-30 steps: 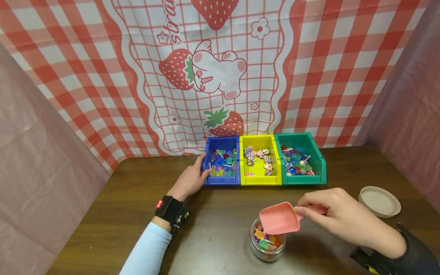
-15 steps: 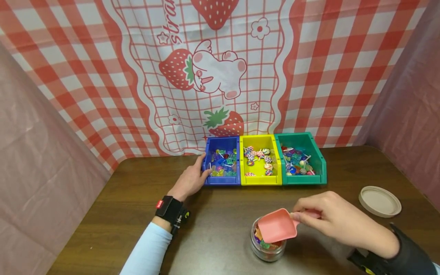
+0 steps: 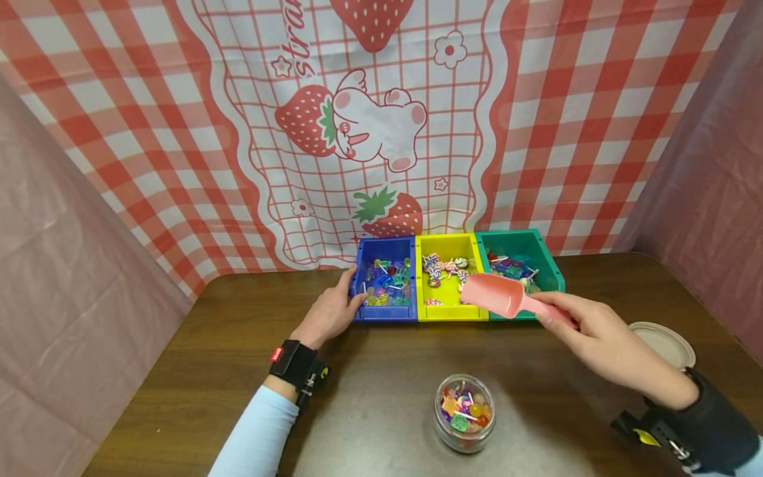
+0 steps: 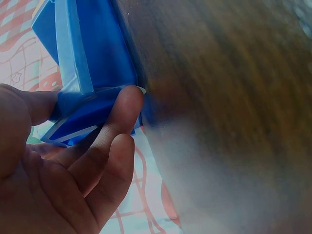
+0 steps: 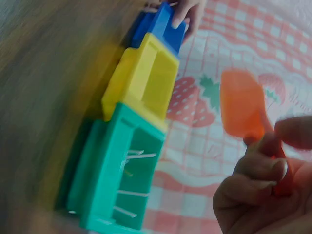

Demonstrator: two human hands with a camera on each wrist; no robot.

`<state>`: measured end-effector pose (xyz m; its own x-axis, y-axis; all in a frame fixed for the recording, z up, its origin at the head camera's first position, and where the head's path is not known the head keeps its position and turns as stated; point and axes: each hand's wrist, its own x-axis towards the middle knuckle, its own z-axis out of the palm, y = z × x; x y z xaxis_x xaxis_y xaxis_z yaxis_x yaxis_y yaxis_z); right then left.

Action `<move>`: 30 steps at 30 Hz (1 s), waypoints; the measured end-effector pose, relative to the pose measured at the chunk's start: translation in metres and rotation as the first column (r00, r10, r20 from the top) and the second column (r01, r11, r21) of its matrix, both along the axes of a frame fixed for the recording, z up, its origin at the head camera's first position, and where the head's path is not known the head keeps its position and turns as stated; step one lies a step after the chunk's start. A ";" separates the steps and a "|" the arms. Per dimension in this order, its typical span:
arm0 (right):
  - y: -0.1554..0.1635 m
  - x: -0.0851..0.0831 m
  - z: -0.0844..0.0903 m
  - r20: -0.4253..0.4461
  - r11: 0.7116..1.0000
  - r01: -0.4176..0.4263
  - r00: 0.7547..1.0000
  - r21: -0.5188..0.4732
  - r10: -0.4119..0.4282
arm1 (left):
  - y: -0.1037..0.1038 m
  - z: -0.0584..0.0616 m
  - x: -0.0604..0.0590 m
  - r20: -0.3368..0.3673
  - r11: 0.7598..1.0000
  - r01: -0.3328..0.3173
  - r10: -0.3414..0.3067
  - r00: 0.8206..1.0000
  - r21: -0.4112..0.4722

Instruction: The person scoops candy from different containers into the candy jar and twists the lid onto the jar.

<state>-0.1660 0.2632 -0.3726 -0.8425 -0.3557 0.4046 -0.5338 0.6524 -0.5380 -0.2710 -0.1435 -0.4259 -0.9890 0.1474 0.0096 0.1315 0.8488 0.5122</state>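
My left hand (image 3: 326,315) grips the left side of the blue bin (image 3: 386,314); in the left wrist view thumb and fingers pinch its wall. A pink scoop (image 3: 496,295) is held by its handle in my right hand (image 3: 608,344), above the front of the yellow bin (image 3: 438,312) and green bin (image 3: 554,275). The scoop looks to hold nothing. Lollipops and colourful candy-like pieces lie in the blue and green bins, swirled lollipops in the yellow one. Nearer me stands a lidless glass jar (image 3: 465,445) filled with mixed candies.
A round beige lid (image 3: 664,343) lies on the wooden table (image 3: 226,358) at the right, partly behind my right wrist. The bins stand side by side against a red-checked strawberry cloth (image 3: 572,132). Pink cloth (image 3: 65,265) hangs at both sides.
My right hand has carried the scoop from over the jar up and away to the bins, uncovering the jar's candies. My left hand stays on the blue bin.
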 end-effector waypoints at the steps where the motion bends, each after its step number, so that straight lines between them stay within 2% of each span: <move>1: 0.003 -0.003 -0.002 0.010 1.000 0.023 1.000 -0.007 -0.023 | 0.000 0.000 0.000 0.000 1.000 -0.001 0.001 1.000 0.000; 6: 0.018 -0.016 -0.010 0.084 0.989 0.148 0.986 -0.006 -0.147 | -0.001 -0.001 0.000 -0.002 1.000 0.002 -0.002 1.000 -0.001; 10: 0.026 -0.024 -0.017 0.175 0.981 0.193 0.966 -0.003 -0.189 | -0.001 0.000 0.000 -0.006 1.000 0.009 -0.009 1.000 -0.001; 16: 0.031 -0.031 -0.027 0.330 0.980 0.186 0.931 -0.065 -0.155 | -0.001 -0.001 0.000 -0.002 1.000 0.004 -0.004 1.000 -0.008; 23: 0.031 -0.036 -0.037 0.441 0.966 0.140 0.897 -0.218 -0.031 | 0.000 0.000 0.000 -0.003 1.000 0.004 -0.004 1.000 -0.007; 26: 0.030 -0.038 -0.040 0.445 0.971 0.115 0.895 -0.207 -0.011 | 0.000 0.000 0.000 -0.003 1.000 0.004 -0.004 1.000 -0.006; 30: 0.028 -0.038 -0.043 0.430 0.986 0.106 0.902 -0.130 -0.040 | 0.000 0.000 0.000 -0.002 1.000 0.003 -0.003 1.000 -0.009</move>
<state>-0.2038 0.2913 -0.4156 -0.9670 -0.2505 0.0453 -0.1867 0.5767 -0.7953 -0.2714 -0.1437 -0.4261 -0.9886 0.1502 0.0101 0.1347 0.8531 0.5041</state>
